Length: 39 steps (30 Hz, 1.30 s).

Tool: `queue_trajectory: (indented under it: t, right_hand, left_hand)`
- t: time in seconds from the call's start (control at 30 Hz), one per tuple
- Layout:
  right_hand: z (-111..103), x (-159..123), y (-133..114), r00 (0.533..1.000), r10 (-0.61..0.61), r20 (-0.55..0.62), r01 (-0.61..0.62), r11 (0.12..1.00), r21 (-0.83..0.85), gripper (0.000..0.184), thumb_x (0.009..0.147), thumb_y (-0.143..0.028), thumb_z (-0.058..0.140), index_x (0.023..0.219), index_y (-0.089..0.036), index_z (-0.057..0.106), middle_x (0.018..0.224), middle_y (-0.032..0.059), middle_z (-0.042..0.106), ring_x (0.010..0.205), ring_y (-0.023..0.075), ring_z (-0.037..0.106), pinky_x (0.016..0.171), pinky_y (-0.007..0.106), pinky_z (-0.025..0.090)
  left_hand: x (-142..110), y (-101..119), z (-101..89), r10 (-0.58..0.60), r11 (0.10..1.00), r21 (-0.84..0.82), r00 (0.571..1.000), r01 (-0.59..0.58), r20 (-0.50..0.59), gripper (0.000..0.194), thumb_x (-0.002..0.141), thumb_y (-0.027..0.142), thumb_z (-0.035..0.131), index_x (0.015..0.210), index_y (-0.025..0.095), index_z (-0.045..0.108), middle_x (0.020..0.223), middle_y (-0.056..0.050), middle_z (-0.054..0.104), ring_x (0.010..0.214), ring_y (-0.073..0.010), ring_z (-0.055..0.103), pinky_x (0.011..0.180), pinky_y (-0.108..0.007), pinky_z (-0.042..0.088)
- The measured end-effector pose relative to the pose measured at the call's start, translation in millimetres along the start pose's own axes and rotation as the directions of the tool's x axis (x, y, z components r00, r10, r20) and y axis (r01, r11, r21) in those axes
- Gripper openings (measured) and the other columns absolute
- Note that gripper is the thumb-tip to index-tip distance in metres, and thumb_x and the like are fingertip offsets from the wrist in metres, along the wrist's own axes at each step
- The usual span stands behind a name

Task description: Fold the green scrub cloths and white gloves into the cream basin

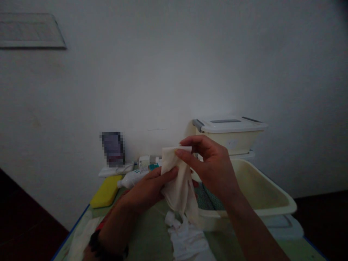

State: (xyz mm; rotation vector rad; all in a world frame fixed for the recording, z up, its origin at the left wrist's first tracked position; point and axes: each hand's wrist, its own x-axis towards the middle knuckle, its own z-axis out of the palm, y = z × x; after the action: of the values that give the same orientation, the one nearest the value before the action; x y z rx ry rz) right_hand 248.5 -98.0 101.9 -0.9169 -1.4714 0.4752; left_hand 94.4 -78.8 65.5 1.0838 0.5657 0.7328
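Note:
A limp off-white cloth (178, 185) hangs between my hands, its straight hem at the top and loose folds below. Whether it is a glove, a sock or a plain rag I cannot tell. My left hand (152, 186) grips its middle from the left, with the thumb lying across the front. At the top right corner, my right hand (214, 163) pinches the hem between thumb and fingers. Just under the cloth, a crumpled white fabric piece (187, 237) lies on the green tabletop (146, 235).
A cream basin (272, 185) with dark green patterned fabric (208, 197) inside stands right. Behind it is a lidded storage box (228, 139). A yellow block (106, 192), a white bottle (133, 177) and a blurred-out upright object (113, 148) sit left, near the wall.

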Motion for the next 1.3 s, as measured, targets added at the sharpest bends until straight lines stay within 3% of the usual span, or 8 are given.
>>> queue_trajectory:
  t: [0.17,0.37,0.53,0.67,0.83,0.97,1.1,1.3]
  right_hand:
    - [-1,-3,-4,0.987,-0.158,-0.023,0.157,0.986,-0.056,0.007,0.078,-0.023,0.071,0.084,-0.022,0.067,0.079,-0.0014,0.067,0.075,0.0136,0.06,0.072,0.028,0.047]
    - [1,-1,0,0.991,-0.125,-0.054,0.122,0.991,-0.047,0.01,0.078,-0.024,0.071,0.087,-0.022,0.066,0.084,0.0003,0.068,0.078,0.0143,0.061,0.071,0.028,0.05]
    - [-2,1,5,0.96,0.157,0.232,-0.181,0.98,0.085,0.046,0.073,-0.035,0.074,0.114,-0.019,0.059,0.097,0.0055,0.07,0.084,0.0174,0.065,0.072,0.03,0.054]
    - [-3,1,4,0.895,0.175,0.409,-0.236,0.966,0.102,0.024,0.081,-0.037,0.067,0.096,-0.019,0.069,0.092,0.0044,0.074,0.081,0.018,0.068,0.073,0.031,0.054]
    - [2,-1,0,0.986,0.036,0.161,-0.028,0.998,-0.048,0.017,0.085,-0.029,0.062,0.094,-0.02,0.073,0.087,0.0027,0.076,0.079,0.0177,0.069,0.071,0.03,0.054]
    - [4,-2,1,0.987,-0.162,-0.012,0.151,0.942,-0.301,0.018,0.086,-0.023,0.061,0.098,-0.019,0.072,0.094,0.0047,0.076,0.082,0.0194,0.07,0.081,0.036,0.053]
    - [3,-3,4,0.936,-0.348,0.047,0.337,0.855,-0.393,0.022,0.086,-0.015,0.056,0.102,-0.022,0.07,0.1,0.0035,0.076,0.091,0.0192,0.07,0.091,0.038,0.051]
    - [0,-3,7,0.822,-0.471,0.321,0.56,0.774,-0.297,0.037,0.087,-0.008,0.05,0.119,-0.022,0.063,0.121,0.0046,0.068,0.116,0.0162,0.06,0.102,0.037,0.047]
  left_hand:
    - [2,5,-0.6,0.018,0.994,-0.11,0.999,-0.012,0.048,0.027,0.078,0.027,0.069,0.1,0.012,0.067,0.089,-0.011,0.075,0.078,-0.0225,0.072,0.071,-0.031,0.054]
    - [-2,7,-5.7,-0.021,0.985,0.17,0.994,0.002,0.111,0.03,0.066,0.022,0.08,0.092,0.013,0.069,0.079,-0.005,0.074,0.069,-0.0188,0.069,0.072,-0.03,0.052]
    - [-3,10,-10.1,-0.023,0.949,0.314,0.999,0.007,0.047,0.029,0.07,0.027,0.078,0.095,0.015,0.068,0.078,-0.004,0.074,0.072,-0.019,0.068,0.077,-0.032,0.051]
    - [-7,13,-7.9,-0.006,0.964,0.264,0.999,-0.007,0.05,0.026,0.069,0.028,0.079,0.089,0.014,0.069,0.078,-0.005,0.074,0.071,-0.0188,0.069,0.077,-0.031,0.051]
    - [-7,4,-6.3,-0.052,0.987,0.159,0.993,0.034,0.107,0.029,0.073,0.039,0.075,0.08,0.011,0.07,0.068,-0.007,0.073,0.063,-0.0177,0.069,0.064,-0.027,0.054]
    - [-4,0,-9.6,-0.057,0.988,0.151,0.98,0.028,0.189,0.034,0.072,0.039,0.076,0.085,0.008,0.071,0.072,-0.009,0.074,0.061,-0.0181,0.069,0.052,-0.023,0.054]
    - [-3,4,-10.4,-0.043,0.994,0.111,0.986,0.025,0.163,0.032,0.069,0.037,0.079,0.082,0.009,0.071,0.067,-0.006,0.073,0.053,-0.0148,0.067,0.047,-0.02,0.054]
    - [-4,9,-14.9,0.014,0.998,0.064,0.998,-0.018,0.066,0.025,0.07,0.031,0.078,0.077,0.009,0.069,0.064,-0.004,0.07,0.047,-0.0129,0.063,0.044,-0.021,0.053]
